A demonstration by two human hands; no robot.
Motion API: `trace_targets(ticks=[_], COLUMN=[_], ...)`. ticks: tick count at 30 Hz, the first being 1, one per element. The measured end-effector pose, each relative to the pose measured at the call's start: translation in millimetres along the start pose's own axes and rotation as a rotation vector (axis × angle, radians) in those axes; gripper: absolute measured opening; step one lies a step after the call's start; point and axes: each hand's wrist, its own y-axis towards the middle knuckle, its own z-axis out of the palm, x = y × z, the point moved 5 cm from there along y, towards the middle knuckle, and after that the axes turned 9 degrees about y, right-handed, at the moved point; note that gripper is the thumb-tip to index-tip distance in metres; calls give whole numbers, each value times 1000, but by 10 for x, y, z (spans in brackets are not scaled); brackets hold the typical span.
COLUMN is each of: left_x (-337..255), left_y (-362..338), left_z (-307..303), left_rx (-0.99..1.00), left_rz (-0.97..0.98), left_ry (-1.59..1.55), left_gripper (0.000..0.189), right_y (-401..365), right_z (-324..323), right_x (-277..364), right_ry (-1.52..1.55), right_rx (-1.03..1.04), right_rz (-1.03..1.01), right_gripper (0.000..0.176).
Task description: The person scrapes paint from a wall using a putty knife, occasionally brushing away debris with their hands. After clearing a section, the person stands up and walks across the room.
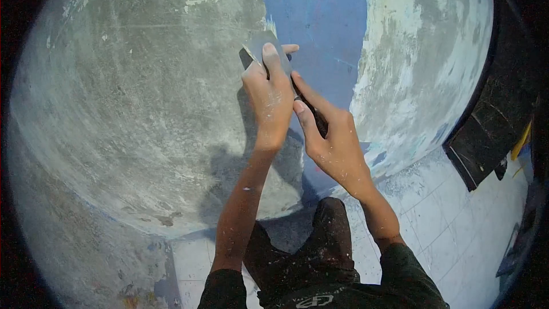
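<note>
A putty knife with a broad grey blade is held up before the wall. My left hand grips the blade, thumb laid flat along its face and one finger poking out past the right edge. A dark wedge-shaped edge shows just left of this hand. Lower down on the right, my right hand is closed around the dark handle, with the forefinger stretched up toward the blade. Pale dust and specks cover both hands.
The wall has grey, worn plaster on the left. A blue painted strip runs down its middle, beside whitish patched plaster. Pale floor tiles lie below, and a black sheet-like object stands at the right.
</note>
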Motion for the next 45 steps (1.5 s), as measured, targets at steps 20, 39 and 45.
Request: trace_targets(ticks=[20,39,45], left_x=[-135,-185,-111], left_y=[122,196,101], left_z=[56,69,55], left_rx=[30,-23,-10], left_rz=[-89,-38,-2], left_ry=[-75,-116,-17], left_gripper=[51,50,52], right_y=[97,197,116], right_z=[-51,-96,-35], right_x=[24,138,-31], right_ry=[35,17,17], right_rx=[24,43,5], right_rz=[11,2,-60], right_gripper=[41,40,40])
